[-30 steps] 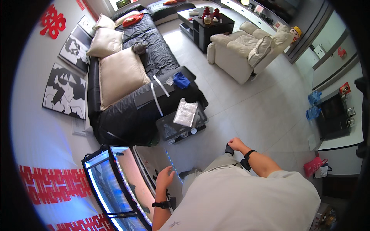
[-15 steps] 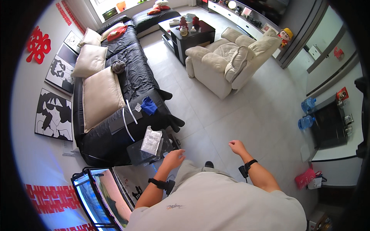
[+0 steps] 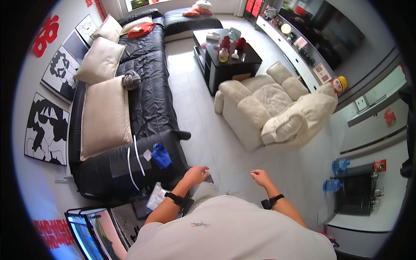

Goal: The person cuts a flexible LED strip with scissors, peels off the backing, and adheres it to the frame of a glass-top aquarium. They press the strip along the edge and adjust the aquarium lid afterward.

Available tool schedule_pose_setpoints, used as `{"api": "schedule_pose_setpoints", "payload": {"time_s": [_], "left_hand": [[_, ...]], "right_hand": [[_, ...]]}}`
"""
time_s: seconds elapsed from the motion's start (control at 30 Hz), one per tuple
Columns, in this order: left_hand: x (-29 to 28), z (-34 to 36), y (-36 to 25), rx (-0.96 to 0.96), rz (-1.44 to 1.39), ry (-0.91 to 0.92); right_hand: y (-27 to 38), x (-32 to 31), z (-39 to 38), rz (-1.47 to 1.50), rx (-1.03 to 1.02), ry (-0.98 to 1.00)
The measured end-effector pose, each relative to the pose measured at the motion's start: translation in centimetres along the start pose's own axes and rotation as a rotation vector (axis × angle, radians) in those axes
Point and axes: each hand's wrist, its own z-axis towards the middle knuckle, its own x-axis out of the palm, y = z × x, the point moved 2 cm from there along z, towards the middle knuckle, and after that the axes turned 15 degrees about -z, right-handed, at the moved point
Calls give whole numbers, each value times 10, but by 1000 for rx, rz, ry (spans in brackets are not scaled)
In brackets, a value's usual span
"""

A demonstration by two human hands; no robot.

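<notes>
Held out low in front of me, my left hand (image 3: 197,174) has its fingers loosely apart and holds nothing. It is nearest to the end of the black-covered sofa (image 3: 145,104), not gripping it. My right hand (image 3: 261,178) hangs over the floor with the fingers curled in, and nothing shows in it. A black band (image 3: 178,200) circles my left forearm, and another black band (image 3: 272,202) my right. Over the sofa's near arm lie a blue cloth (image 3: 160,156) and two white strips (image 3: 138,156). A white package (image 3: 156,196) is partly hidden behind my left forearm.
A beige armchair (image 3: 277,108) stands ahead, beyond it a dark coffee table (image 3: 225,69) bearing red figures. At right, blue water bottles (image 3: 333,185) sit beside a black cabinet (image 3: 355,190). A lit tank (image 3: 82,229) is at lower left.
My view has moved forward toward the armchair and sofa. The white package has slipped back beside my left forearm. Both hands remain held out in front, and nothing was taken hold of.
</notes>
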Motion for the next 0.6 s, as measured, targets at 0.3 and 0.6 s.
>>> {"api": "schedule_pose_setpoints", "payload": {"time_s": [0.3,0.6], "left_hand": [[-176,239,-35,66,87,-96],[-314,342,-7,-199,-160,-329]], "right_hand": [[47,-79,202,281,132,6],[266,-160,519,-102,-335,125]]}}
